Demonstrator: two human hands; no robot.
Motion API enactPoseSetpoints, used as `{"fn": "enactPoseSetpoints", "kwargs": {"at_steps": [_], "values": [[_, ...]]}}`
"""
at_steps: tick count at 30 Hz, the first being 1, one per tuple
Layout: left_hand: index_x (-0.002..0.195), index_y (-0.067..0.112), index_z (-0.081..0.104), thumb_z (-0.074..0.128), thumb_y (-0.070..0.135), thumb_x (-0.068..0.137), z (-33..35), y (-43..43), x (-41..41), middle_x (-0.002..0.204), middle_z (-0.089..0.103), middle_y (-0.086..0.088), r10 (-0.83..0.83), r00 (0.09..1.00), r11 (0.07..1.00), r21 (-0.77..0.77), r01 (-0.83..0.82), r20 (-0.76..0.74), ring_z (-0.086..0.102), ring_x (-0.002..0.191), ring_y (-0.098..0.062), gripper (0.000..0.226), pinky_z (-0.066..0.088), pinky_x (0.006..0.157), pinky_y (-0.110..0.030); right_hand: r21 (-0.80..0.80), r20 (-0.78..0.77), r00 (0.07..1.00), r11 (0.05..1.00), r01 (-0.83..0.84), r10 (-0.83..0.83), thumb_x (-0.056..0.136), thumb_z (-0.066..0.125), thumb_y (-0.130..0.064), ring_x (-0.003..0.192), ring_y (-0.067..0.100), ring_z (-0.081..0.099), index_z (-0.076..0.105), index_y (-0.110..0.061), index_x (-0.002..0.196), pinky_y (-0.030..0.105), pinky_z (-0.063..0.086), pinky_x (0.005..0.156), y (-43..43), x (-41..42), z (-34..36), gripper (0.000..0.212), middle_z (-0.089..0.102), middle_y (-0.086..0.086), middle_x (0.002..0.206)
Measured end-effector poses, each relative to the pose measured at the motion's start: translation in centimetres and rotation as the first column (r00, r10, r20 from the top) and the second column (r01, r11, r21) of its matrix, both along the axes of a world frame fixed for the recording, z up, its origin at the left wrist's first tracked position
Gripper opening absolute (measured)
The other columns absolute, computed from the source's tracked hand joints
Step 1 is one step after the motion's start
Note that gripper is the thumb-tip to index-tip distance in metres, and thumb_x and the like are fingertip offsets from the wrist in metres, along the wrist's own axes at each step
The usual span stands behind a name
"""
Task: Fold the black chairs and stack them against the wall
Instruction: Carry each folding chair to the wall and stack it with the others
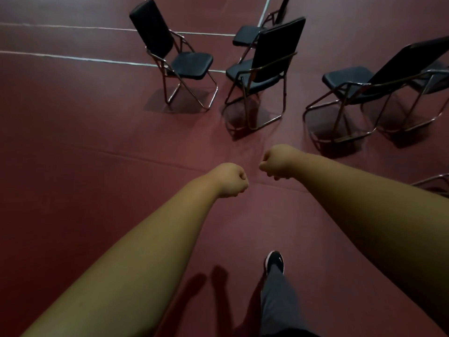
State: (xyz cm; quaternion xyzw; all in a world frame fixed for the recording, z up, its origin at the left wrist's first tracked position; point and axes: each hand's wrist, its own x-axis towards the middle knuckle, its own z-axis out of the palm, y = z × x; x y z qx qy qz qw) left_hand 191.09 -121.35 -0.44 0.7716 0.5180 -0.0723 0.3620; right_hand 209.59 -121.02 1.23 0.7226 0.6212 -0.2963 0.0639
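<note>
Several black folding chairs with metal frames stand unfolded on the dark red floor ahead. One chair (pixel 192 64) is at the upper middle, a second chair (pixel 264 71) stands right of it, and a third chair (pixel 359 83) is at the right, with more behind them. My left hand (pixel 230 180) and my right hand (pixel 277 162) are stretched forward side by side, both curled into fists and holding nothing. The fists hover well short of the nearest chair, close together but apart.
White lines (pixel 73 58) cross the red floor at the upper left. A chair frame (pixel 435 182) peeks in at the right edge. My foot in a dark shoe (pixel 274 261) steps forward at the bottom. No wall shows.
</note>
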Motion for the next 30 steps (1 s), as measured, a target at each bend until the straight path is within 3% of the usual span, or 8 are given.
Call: {"fn": "enactPoseSetpoints", "kwargs": {"at_steps": [4, 13, 18, 25, 30], "values": [[0.097, 0.007, 0.078, 0.058, 0.018, 0.098, -0.1, 7.2, 5.4, 0.091, 0.079, -0.012, 0.023, 0.998, 0.999, -0.021, -0.024, -0.05, 0.075, 0.092, -0.028, 0.023, 0.06, 0.088, -0.039, -0.061, -0.093, 0.994, 0.997, 0.045, -0.05, 0.1, 0.056, -0.029, 0.075, 0.023, 0.079, 0.076, -0.003, 0.095, 0.046, 0.066, 0.071, 8.0, 5.1, -1.2, 0.033, 0.08, 0.01, 0.09], [0.1, 0.008, 0.078, 0.06, 0.019, 0.095, 3.6, 21.7, 14.5, 0.1, 0.078, -0.011, 0.04, 0.999, 0.996, 0.085, -0.04, 0.003, 0.073, 0.099, -0.028, 0.021, 0.057, 0.092, -0.037, -0.071, -0.227, 0.96, 0.986, 0.153, -0.165, 0.104, 0.053, -0.025, 0.081, 0.023, 0.076, 0.068, -0.002, 0.111, 0.039, 0.061, 0.072, 23.5, 14.3, 1.8, 0.028, 0.075, 0.005, 0.091], [0.095, 0.009, 0.078, 0.062, 0.017, 0.095, 3.7, 30.4, 14.6, 0.093, 0.078, -0.01, 0.067, 0.998, 0.993, 0.094, -0.066, -0.008, 0.074, 0.094, -0.027, 0.019, 0.058, 0.09, -0.037, -0.054, -0.216, 0.965, 0.989, 0.139, -0.147, 0.103, 0.055, -0.024, 0.081, 0.022, 0.077, 0.07, -0.005, 0.111, 0.047, 0.065, 0.081, 31.1, 15.2, 1.1, 0.026, 0.076, 0.003, 0.089], [0.09, 0.011, 0.079, 0.061, 0.019, 0.094, 0.2, 45.8, 13.6, 0.081, 0.078, -0.008, 0.078, 0.997, 0.996, 0.031, -0.079, 0.028, 0.076, 0.085, -0.024, 0.02, 0.06, 0.081, -0.034, -0.04, -0.096, 0.99, 0.994, 0.101, -0.104, 0.099, 0.057, -0.029, 0.075, 0.019, 0.077, 0.076, -0.008, 0.097, 0.045, 0.066, 0.075, 44.1, 14.0, -1.5, 0.028, 0.079, 0.005, 0.09], [0.086, 0.014, 0.079, 0.062, 0.024, 0.092, -2.0, 57.8, 13.7, 0.078, 0.078, -0.005, 0.027, 0.999, 1.0, 0.0, -0.027, 0.046, 0.076, 0.081, -0.022, 0.02, 0.062, 0.083, -0.037, -0.077, -0.045, 0.988, 0.987, 0.141, -0.144, 0.101, 0.058, -0.029, 0.076, 0.021, 0.077, 0.073, -0.007, 0.099, 0.031, 0.061, 0.059, 54.7, 13.6, -1.9, 0.026, 0.079, 0.007, 0.093]]}}
